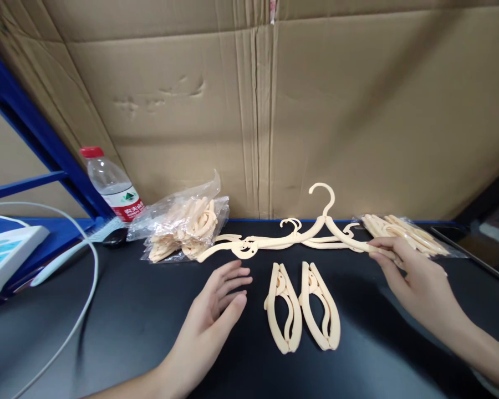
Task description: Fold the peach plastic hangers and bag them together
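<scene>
Head view: R hand point(418, 271) has thumb + fingers closed on one end of a cream plastic hanger, unfolded, w/ curved hook up point(316, 226). Gripped at the tip, prob. so the arm can be steadied or turned w/o covering the centre joint; hook rises to the left of R fingertips. Hanger's far end reaches past L fingertips, low over the matte black tabletop point(128, 343); can't tell if it's resting there.

L hand point(208, 313): nothing in it, fingers loosely curved, thumb well apart, gap wide. Fingertips just short of the hanger, no contact seen; looks like it's kept near that end for support.

Betw. both hands' fingers: two folded cream plastic hangers, leaf-shaped, side by side, L one point(272, 313) and R one point(332, 318). Lined up prob. for easy reach, approx. same angle.

Beyond L fingers: clear plastic bag of cream hanger pcs point(187, 227). Beyond R fingers: flatter clear bag w/ similar pcs point(405, 233). Both set back, likely to free up working space.
</scene>
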`<state>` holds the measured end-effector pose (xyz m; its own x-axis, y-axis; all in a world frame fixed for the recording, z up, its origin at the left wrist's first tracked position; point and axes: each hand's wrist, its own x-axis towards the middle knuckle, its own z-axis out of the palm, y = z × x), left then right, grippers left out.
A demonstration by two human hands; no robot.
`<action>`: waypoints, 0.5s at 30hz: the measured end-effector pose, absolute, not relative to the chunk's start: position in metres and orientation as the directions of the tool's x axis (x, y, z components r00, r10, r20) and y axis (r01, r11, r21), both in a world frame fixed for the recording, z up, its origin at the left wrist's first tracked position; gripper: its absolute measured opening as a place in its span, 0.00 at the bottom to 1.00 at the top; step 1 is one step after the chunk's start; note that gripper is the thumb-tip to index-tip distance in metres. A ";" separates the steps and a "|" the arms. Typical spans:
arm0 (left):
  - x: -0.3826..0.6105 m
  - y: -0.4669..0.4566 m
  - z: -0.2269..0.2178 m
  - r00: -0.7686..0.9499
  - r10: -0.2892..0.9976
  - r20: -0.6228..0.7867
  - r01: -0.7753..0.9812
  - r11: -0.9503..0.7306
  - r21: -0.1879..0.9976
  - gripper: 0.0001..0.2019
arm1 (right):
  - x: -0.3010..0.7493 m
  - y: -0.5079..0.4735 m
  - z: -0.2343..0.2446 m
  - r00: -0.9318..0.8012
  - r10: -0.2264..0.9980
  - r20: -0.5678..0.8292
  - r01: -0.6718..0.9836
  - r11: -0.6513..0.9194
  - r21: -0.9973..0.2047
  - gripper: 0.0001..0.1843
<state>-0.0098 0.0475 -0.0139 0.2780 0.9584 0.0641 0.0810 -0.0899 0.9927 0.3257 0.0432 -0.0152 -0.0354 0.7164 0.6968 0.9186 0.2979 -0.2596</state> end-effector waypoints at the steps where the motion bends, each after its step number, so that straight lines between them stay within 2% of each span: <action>1: -0.010 0.046 -0.014 0.267 0.961 0.074 0.061 -0.093 0.994 0.20 | 0.324 0.043 -0.017 -0.047 0.708 0.704 0.918 0.309 -0.249 0.07; 6: -0.009 0.041 -0.014 0.284 0.951 0.125 0.025 -0.138 0.990 0.27 | 0.312 0.037 -0.024 -0.218 0.687 0.694 0.877 0.449 -0.169 0.07; 10: -0.007 0.040 -0.013 0.330 0.940 0.081 0.094 -0.118 0.988 0.29 | 0.301 0.030 -0.024 -0.291 0.691 0.661 0.840 0.515 -0.169 0.08; 15: -0.006 0.042 -0.010 0.311 0.946 0.087 0.184 -0.150 0.971 0.19 | 0.298 0.029 -0.025 -0.302 0.694 0.653 0.834 0.524 -0.171 0.14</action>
<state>-0.0055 0.0416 -0.0099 0.3113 0.9463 0.0872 0.1839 -0.1500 0.9714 0.2979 0.0287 -0.0254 -0.3019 0.6943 0.6533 0.8344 0.5239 -0.1712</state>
